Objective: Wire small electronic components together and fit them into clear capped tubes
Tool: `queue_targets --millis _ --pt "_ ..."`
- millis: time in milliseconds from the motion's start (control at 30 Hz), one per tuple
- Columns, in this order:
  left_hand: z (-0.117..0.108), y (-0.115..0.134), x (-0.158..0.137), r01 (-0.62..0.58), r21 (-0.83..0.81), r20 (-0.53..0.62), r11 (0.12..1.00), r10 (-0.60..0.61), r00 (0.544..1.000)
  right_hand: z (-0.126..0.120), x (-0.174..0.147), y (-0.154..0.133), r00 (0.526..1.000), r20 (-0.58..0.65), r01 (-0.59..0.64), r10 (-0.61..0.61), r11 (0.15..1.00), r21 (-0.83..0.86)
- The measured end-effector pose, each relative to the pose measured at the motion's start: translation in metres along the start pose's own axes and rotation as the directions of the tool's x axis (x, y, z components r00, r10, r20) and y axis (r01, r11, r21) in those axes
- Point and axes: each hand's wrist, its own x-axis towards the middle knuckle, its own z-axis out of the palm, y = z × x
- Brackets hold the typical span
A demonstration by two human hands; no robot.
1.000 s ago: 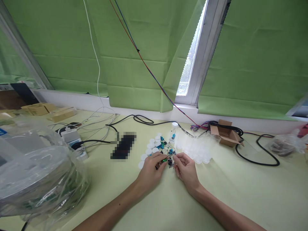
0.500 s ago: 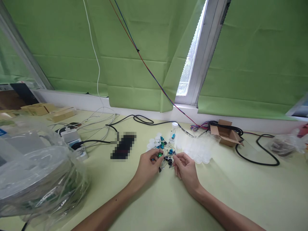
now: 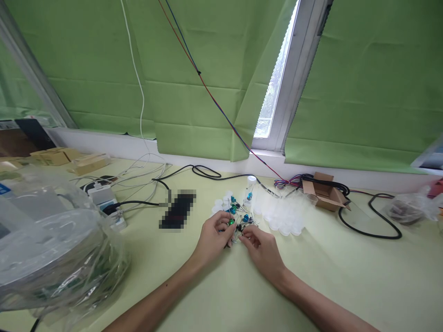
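Observation:
My left hand (image 3: 216, 234) is closed in a pinch around a small green electronic component (image 3: 231, 222) with thin wire leads. Close by on its right, my right hand (image 3: 260, 243) has thumb and forefinger pressed together over the pile; whatever is between the fingertips is too small to make out. Between and beyond both hands lies a loose pile of leaded components: a blue one (image 3: 246, 218), black ones (image 3: 239, 228) and others partly covered by my fingers. Behind them stands a small clear vial (image 3: 251, 181) with a white cap and a blue component (image 3: 249, 197) inside.
Several translucent vials (image 3: 285, 216) lie right of the pile, with white caps (image 3: 218, 203) on its left. A bagged reel (image 3: 62, 258) fills the left side. Further off are a power strip (image 3: 109, 203), an opened cardboard box (image 3: 325, 196) and a black cable (image 3: 384, 235).
My right hand has shifted left and slightly down, nearer my left hand. My left hand stays almost in place, still pinching the green component.

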Motion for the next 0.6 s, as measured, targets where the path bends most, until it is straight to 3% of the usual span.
queue_targets --millis 333,600 --pt "0.0009 0.0031 0.0008 0.02 -0.056 0.042 0.998 -0.018 0.999 0.0 0.0012 0.0053 0.978 0.128 0.182 -0.163 0.971 -0.158" --pt "0.0 -0.0024 0.0025 0.023 -0.047 0.02 0.999 -0.022 1.0 -0.0024 0.0016 0.0066 0.967 0.181 0.211 -0.18 0.962 -0.174"
